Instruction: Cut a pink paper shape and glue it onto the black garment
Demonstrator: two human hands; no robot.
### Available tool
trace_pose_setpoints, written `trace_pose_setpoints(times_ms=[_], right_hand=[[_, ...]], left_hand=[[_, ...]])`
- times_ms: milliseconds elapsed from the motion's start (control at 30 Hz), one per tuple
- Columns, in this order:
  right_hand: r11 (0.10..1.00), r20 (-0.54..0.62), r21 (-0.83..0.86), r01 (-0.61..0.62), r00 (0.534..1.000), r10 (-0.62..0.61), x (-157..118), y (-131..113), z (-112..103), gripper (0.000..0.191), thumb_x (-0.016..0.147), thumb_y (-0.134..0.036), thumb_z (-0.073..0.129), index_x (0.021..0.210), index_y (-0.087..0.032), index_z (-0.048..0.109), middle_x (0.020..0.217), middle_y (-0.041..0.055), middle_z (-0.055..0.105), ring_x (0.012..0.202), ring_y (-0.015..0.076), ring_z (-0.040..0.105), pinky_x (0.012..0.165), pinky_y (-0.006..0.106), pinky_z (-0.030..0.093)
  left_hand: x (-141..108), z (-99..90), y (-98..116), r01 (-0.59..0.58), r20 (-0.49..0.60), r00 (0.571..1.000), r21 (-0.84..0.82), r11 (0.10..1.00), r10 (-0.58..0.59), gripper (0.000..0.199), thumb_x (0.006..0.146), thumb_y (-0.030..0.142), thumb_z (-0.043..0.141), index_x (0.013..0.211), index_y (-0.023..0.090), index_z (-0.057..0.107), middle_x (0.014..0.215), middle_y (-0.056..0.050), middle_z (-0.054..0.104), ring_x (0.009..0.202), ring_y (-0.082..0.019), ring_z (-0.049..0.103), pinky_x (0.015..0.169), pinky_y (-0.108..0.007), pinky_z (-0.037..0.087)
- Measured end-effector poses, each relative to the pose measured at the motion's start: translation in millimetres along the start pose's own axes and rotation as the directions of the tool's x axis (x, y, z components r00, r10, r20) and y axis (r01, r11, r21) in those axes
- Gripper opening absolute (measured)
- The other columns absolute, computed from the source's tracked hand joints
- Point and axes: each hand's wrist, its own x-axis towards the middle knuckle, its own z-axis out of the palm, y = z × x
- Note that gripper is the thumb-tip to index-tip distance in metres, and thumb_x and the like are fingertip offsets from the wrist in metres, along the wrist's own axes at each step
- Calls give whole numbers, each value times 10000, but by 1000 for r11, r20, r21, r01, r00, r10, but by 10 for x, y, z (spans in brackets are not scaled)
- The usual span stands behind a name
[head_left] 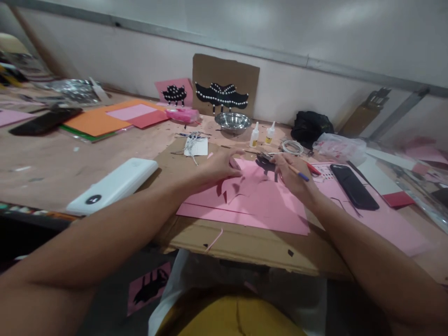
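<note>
My left hand (224, 166) has its fingers curled at the upper edge of a cut piece of pink paper (245, 185). This piece lifts slightly and casts a shadow on the larger pink sheet (280, 217) below. My right hand (293, 176) is closed around a slim pen (298, 174) with a blue end. Its fingertips are beside a black paper cut-out (266, 166) on the far part of the pink sheet; the pen's tip is hard to make out. A brown cardboard sheet (245, 249) lies under the work.
Two small glue bottles (254, 136) and a metal bowl (233, 122) stand behind. A white power bank (114, 184) lies left, a black phone (353, 186) right. Beaded black cut-outs (222, 95) lean against the wall. Coloured paper sheets (101, 121) and a coiled white cable (292, 147) share the table.
</note>
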Motion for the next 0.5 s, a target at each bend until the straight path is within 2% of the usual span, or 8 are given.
trace_pose_setpoints(times_ms=[67,100,167,233,267,333,400,500], right_hand=[[995,-37,66,71,997,-68,-53,-26,40,379,996,-456,395,1046,-191,661,716,24,620,709,166,600,673,291,483],[990,-8,113,87,996,-86,-90,-60,62,364,997,-427,395,1140,-200,640,763,27,639,738,165,614,678,287,499],[978,118,202,53,990,-78,-176,-149,102,346,978,-393,437,1246,-241,595,936,40,682,808,164,638,636,264,517],[962,248,273,-30,968,-40,-248,-224,135,319,953,-401,495,1226,-277,604,1106,45,678,883,167,650,611,246,531],[950,297,303,-72,955,-22,-270,-246,149,300,940,-413,523,1190,-278,620,1145,45,670,908,168,651,622,247,540],[928,346,346,-142,938,15,-279,-259,169,275,914,-431,570,1106,-249,645,1105,48,672,902,168,648,653,260,550],[920,350,355,-166,936,34,-258,-243,179,242,903,-416,580,979,-199,653,958,50,669,814,156,632,632,256,531],[934,304,335,-120,952,13,-242,-232,160,251,934,-367,488,832,-174,612,761,37,614,684,139,581,574,244,478]], left_hand=[[6,67,-11,-38,-16,999,64,997,39,712,748,278,714,1427,244,503,952,-62,718,792,-208,675,661,-307,511],[9,89,-9,-59,-39,997,102,993,64,683,748,268,709,1406,246,525,985,-66,713,832,-216,670,694,-317,517],[14,102,6,-119,-122,982,203,972,146,628,744,273,721,1353,250,568,1108,-80,688,999,-248,643,823,-354,519],[11,76,24,-175,-210,947,293,940,242,518,750,309,736,1251,238,629,1206,-89,652,1152,-271,578,950,-383,477],[4,55,34,-188,-223,939,310,932,264,434,763,333,731,1178,227,661,1197,-87,655,1155,-268,571,962,-383,466],[-19,12,52,-177,-166,959,278,944,229,283,804,387,692,1023,209,704,1053,-72,695,1006,-236,617,878,-356,482],[-52,-12,71,-146,-33,987,222,964,157,256,820,438,662,921,212,728,888,-48,708,822,-198,625,755,-319,480],[-112,-3,107,-153,140,982,181,972,128,273,776,485,691,863,235,759,820,-40,710,766,-192,623,697,-297,461]])
